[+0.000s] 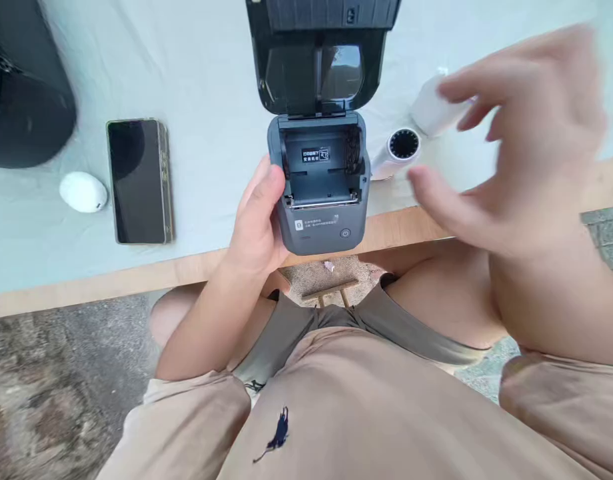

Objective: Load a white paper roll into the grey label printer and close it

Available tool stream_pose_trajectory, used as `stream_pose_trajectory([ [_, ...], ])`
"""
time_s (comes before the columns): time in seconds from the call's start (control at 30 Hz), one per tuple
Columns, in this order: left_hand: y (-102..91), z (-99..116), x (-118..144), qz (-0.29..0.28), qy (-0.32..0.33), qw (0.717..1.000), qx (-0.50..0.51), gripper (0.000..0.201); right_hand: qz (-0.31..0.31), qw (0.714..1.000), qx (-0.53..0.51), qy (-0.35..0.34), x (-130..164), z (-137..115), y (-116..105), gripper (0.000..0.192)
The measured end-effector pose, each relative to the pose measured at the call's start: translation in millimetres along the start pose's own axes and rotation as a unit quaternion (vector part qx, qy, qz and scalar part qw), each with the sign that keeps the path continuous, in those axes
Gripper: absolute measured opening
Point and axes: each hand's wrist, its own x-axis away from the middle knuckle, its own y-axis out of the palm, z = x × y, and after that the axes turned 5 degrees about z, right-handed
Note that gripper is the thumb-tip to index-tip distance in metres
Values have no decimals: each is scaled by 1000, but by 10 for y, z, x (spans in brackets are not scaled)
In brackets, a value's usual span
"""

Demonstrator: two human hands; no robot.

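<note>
My left hand (259, 217) grips the left side of a small dark grey label printer (324, 223), thumb on its edge. The printer's lid (319, 60) is swung up and back, baring the hollow bay (319, 177); no roll shows in it. My right hand (531, 133), blurred by motion, is raised to the right of the printer with thumb and fingers apart and nothing between them. Near its fingers lie a white item (434, 110), whose kind I cannot make out, and a white cylinder (399, 150) with a dark ribbed end.
A smartphone (138, 180) lies on the pale cloth (206, 80) at the left, beside a white rounded object (83, 192). At the far left stands a black bag-like object (26, 100). The table's wooden edge (186, 270) runs just above my legs.
</note>
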Motion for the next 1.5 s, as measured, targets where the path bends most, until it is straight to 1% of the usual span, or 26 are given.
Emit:
stream_pose_trajectory([
  [0.13,24,4,12,-1,9,1000,-9,28,-82,996,30,26,6,-26,250,52],
  [0.23,25,9,10,-7,-3,1000,-14,29,-118,990,13,76,4,-10,353,46],
  [0.3,25,16,6,-15,-7,1000,-20,30,-109,990,-9,85,5,-4,373,42],
  [0.37,28,26,2,-21,-8,999,-26,31,-84,993,-27,78,9,-5,376,42],
  [0.47,38,32,2,-27,-7,999,-31,32,-71,994,-51,68,17,-3,404,54],
  [0.57,45,21,1,-35,2,999,-33,30,-88,989,-84,80,19,9,486,62],
  [0.63,48,10,1,-43,11,998,-37,31,-92,987,-93,89,20,11,546,59],
  [0.73,66,0,10,-50,10,998,-45,34,-74,991,-82,73,30,1,596,52],
  [0.9,108,-3,32,-63,18,996,-67,40,-72,994,-60,55,54,-1,592,50],
  [1.07,99,-21,8,-77,18,992,-94,44,-64,995,-55,58,59,8,588,45],
  [1.2,86,-35,-12,-80,20,993,-86,47,-63,995,-69,44,58,5,585,41],
  [1.33,103,-34,5,-68,18,995,-74,45,-61,994,-68,55,39,14,587,40],
  [1.43,124,-33,29,-48,23,994,-91,41,-63,994,-67,64,19,25,572,37],
  [1.5,135,-39,39,-37,24,993,-109,41,-64,993,-83,59,14,31,550,39],
])
